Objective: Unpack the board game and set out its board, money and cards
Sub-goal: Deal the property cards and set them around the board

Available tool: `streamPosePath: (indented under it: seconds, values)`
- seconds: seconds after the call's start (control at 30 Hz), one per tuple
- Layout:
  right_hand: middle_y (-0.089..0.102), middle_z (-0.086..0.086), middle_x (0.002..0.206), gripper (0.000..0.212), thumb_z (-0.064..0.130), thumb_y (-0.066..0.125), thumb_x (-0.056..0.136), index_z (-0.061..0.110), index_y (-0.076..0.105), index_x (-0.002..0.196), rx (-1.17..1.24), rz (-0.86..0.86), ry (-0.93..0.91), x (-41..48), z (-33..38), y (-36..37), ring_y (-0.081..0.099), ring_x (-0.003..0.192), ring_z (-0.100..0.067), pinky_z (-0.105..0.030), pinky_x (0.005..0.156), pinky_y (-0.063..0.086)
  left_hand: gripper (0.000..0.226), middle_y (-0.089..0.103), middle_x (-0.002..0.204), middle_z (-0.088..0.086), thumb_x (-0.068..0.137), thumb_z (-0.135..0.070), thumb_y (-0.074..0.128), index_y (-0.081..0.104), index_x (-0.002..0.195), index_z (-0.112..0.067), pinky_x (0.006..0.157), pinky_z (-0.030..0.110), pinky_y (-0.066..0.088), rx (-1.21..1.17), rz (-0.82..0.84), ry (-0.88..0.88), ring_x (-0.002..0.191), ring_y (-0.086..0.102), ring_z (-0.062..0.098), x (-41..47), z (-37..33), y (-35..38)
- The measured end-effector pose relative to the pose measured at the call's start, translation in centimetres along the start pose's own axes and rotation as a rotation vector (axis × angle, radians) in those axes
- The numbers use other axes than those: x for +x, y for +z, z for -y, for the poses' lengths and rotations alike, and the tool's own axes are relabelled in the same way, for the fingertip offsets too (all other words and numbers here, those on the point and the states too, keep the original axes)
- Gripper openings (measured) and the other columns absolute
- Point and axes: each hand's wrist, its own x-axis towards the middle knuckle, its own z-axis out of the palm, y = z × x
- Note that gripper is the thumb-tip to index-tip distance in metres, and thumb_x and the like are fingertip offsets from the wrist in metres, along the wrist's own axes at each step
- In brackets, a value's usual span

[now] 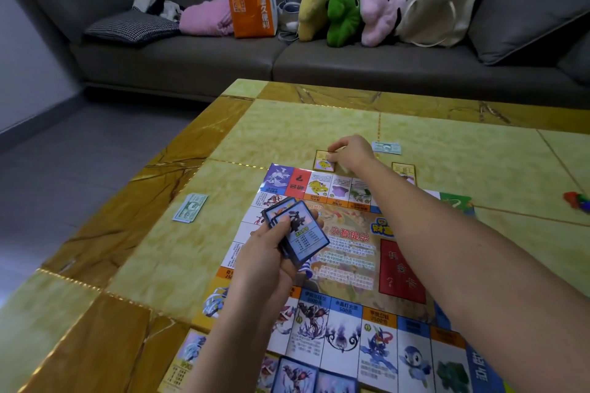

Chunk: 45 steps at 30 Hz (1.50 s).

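Observation:
The colourful game board lies unfolded on the yellow marble table. My left hand grips a stack of blue-framed cards above the board's left side. My right hand reaches past the board's far edge and pinches a yellow-framed card that lies on the table. A second yellow-framed card lies further right beyond my forearm. Two piles of play money rest on the table, one at the left and one behind my right hand. More blue cards line the near edge.
Small coloured game pieces sit at the table's right edge. Behind the table stands a grey sofa with plush toys, an orange paper bag, a canvas tote and cushions.

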Motion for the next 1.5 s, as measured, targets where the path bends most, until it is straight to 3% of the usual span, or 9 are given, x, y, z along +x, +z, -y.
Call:
streamPosePath:
  seconds: [0.17, 0.27, 0.33, 0.47, 0.93, 1.1, 1.2, 1.37, 1.5]
  values:
    - [0.066, -0.008, 0.115, 0.026, 0.007, 0.071, 0.082, 0.007, 0.070, 0.108, 0.019, 0.004, 0.016, -0.1, -0.2, -0.1, 0.052, 0.091, -0.014, -0.022, 0.073, 0.036, 0.024, 0.070, 0.104, 0.022, 0.100, -0.012, 0.043, 0.056, 0.115, 0.001, 0.076, 0.043, 0.055, -0.051, -0.051, -0.030, 0.087, 0.069, 0.030, 0.1, 0.1, 0.1]
    - [0.067, -0.008, 0.114, 0.024, 0.007, 0.071, 0.082, 0.007, 0.070, 0.106, 0.016, -0.013, 0.014, -0.2, -0.4, 0.0, 0.057, 0.099, -0.018, -0.022, 0.073, 0.036, 0.025, 0.071, 0.097, 0.024, 0.099, -0.011, 0.043, 0.055, 0.116, 0.005, 0.075, 0.040, 0.059, -0.113, -0.060, -0.061, 0.085, 0.070, 0.031, 0.1, 0.2, 0.3]
    - [0.067, -0.007, 0.113, 0.024, 0.008, 0.071, 0.082, 0.007, 0.070, 0.106, 0.010, -0.035, 0.012, -0.2, -0.4, 0.2, 0.059, 0.102, -0.019, -0.022, 0.073, 0.037, 0.026, 0.070, 0.099, 0.024, 0.099, -0.013, 0.044, 0.056, 0.115, 0.004, 0.087, 0.044, 0.054, -0.120, -0.071, -0.093, 0.088, 0.068, 0.033, 0.1, 0.2, 0.4]
    - [0.068, -0.007, 0.109, 0.023, 0.008, 0.070, 0.083, 0.007, 0.068, 0.105, 0.000, -0.048, 0.017, -0.1, -0.3, 0.5, 0.059, 0.084, -0.011, -0.020, 0.066, 0.038, 0.030, 0.063, 0.118, 0.028, 0.099, -0.011, 0.041, 0.053, 0.122, 0.004, 0.103, 0.050, 0.042, -0.170, -0.073, -0.123, 0.111, 0.060, 0.039, 0.1, 0.1, 0.2]
    - [0.064, -0.005, 0.106, 0.026, 0.022, 0.075, 0.081, 0.009, 0.064, 0.100, -0.014, -0.099, 0.046, 0.1, -0.2, 1.4, 0.054, 0.085, -0.018, -0.029, 0.070, 0.041, 0.027, 0.065, 0.111, 0.030, 0.098, -0.001, 0.036, 0.048, 0.120, 0.008, 0.089, 0.048, 0.050, -0.247, -0.025, -0.127, 0.106, 0.062, 0.039, 0.1, -0.2, 0.3]
    - [0.061, -0.005, 0.106, 0.032, 0.033, 0.064, 0.090, 0.006, 0.060, 0.108, 0.213, -0.042, 0.054, -1.4, 0.5, -0.6, 0.054, 0.089, -0.020, -0.037, 0.080, 0.048, 0.021, 0.065, 0.108, 0.029, 0.098, 0.001, 0.040, 0.051, 0.115, 0.008, 0.085, 0.045, 0.052, -0.223, -0.062, -0.108, 0.097, 0.064, 0.036, 0.6, -0.3, 0.2]
    - [0.061, 0.000, 0.094, 0.025, 0.027, 0.059, 0.094, 0.007, 0.063, 0.107, 0.232, -0.028, -0.021, -4.3, 1.2, -3.2, 0.053, 0.077, -0.013, -0.029, 0.072, 0.046, 0.016, 0.064, 0.107, 0.025, 0.098, 0.001, 0.042, 0.054, 0.106, 0.006, 0.080, 0.041, 0.054, -0.150, -0.078, -0.062, 0.090, 0.064, 0.031, 0.6, 0.0, 0.4]
    - [0.063, -0.004, 0.079, 0.028, 0.032, 0.054, 0.096, 0.008, 0.067, 0.092, 0.329, 0.215, -0.144, -13.5, 1.0, -5.1, 0.055, 0.060, -0.011, -0.021, 0.057, 0.045, 0.018, 0.069, 0.094, 0.014, 0.099, -0.002, 0.042, 0.059, 0.105, -0.003, 0.054, 0.023, 0.056, -0.003, -0.005, 0.025, 0.078, 0.068, 0.020, -0.4, 1.1, 1.5]
    - [0.063, 0.009, 0.071, 0.020, 0.037, 0.060, 0.091, 0.018, 0.066, 0.085, 0.319, 0.331, -0.151, -19.8, -0.3, -4.5, 0.058, 0.059, -0.003, -0.017, 0.055, 0.046, 0.018, 0.073, 0.081, 0.009, 0.096, 0.000, 0.046, 0.062, 0.102, -0.004, 0.054, 0.021, 0.055, 0.041, 0.050, 0.104, 0.068, 0.070, 0.016, -1.5, 1.8, 2.4]
